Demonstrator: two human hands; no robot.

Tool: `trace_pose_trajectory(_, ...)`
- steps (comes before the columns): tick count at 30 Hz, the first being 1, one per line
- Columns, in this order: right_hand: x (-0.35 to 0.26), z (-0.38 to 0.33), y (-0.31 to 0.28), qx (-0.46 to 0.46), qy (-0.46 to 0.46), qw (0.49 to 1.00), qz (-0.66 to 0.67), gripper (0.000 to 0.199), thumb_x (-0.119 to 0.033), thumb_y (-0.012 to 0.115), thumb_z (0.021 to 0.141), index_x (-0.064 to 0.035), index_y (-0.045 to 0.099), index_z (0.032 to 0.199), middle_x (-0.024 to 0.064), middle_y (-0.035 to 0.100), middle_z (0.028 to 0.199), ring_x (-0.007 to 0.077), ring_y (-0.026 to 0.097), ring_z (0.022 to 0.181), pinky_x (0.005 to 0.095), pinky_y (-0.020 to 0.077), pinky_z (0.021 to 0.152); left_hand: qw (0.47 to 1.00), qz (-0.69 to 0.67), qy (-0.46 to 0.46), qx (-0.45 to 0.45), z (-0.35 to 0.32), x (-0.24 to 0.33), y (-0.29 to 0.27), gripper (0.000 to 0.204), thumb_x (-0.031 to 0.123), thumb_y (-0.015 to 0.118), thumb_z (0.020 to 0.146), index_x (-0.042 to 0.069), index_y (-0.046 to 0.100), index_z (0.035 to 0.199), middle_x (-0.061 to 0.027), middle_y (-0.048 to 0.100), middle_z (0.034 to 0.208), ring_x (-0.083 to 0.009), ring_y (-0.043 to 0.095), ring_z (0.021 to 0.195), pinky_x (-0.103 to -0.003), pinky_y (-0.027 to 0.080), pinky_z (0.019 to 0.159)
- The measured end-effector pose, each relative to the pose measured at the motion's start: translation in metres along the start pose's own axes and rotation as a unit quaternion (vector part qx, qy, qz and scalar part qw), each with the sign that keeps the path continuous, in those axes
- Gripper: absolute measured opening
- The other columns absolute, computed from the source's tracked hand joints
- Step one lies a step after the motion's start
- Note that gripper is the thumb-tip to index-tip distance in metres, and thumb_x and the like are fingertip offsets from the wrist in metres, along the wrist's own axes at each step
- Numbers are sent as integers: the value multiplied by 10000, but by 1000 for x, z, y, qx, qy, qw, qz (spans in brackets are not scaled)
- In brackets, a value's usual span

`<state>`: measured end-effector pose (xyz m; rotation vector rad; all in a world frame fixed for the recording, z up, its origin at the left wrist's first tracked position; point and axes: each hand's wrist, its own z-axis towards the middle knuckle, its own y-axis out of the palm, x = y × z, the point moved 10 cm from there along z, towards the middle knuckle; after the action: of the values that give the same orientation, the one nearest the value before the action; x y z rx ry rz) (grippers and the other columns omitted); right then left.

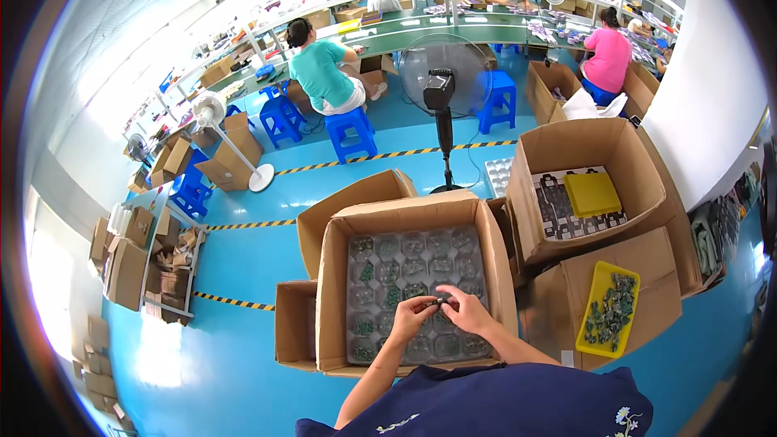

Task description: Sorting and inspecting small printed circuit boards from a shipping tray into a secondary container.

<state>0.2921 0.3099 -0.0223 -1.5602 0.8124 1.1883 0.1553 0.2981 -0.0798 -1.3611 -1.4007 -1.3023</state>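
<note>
Above a large cardboard box [330, 307], my left hand [409, 320] and my right hand [468, 312] meet with their fingertips together. Pinched between them is a small dark part [440, 302], too small to name for sure. Beneath my hands, a clear plastic tray [447, 346] with rows of round-cornered pockets lies inside the box. Several pockets hold small green parts [392, 297], which look like little circuit boards. To my right, a yellow tray [604, 273] holds a loose heap of similar green and metallic parts [613, 311], resting on a closed carton [558, 316].
At the right stands an open carton [530, 218] with a yellow tray inside. A black fan [441, 93] is beyond my box, a white fan [235, 142] farther left. People sit on blue stools [351, 136] along a green workbench [388, 26]. A shelf cart [182, 275] is left.
</note>
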Motion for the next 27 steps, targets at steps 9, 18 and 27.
trace_pose_trajectory(9,-11,-17,-12,164,-79,969,-167,197,-98,628,835,-30,655,1017,159,665,768,246,664,656,311,516,605,988,127,2,85,-1,12,7,207,29,677,806,-25,683,1006,-47,684,822,-70,607,739,-202,479,646)
trace_pose_trajectory(18,-4,-19,-19,236,-99,967,11,159,-82,576,906,-4,611,1041,85,665,880,151,660,748,273,534,643,983,-1,75,169,-6,37,11,191,18,675,812,-34,674,995,-62,676,936,-106,614,830,-232,502,761)
trace_pose_trajectory(27,37,-39,19,-30,230,740,631,260,-306,426,943,-110,510,1091,89,579,1053,251,590,984,422,485,857,958,179,222,17,-46,127,72,286,-84,596,750,12,668,1009,-122,648,1045,-206,594,1019,-264,489,786)
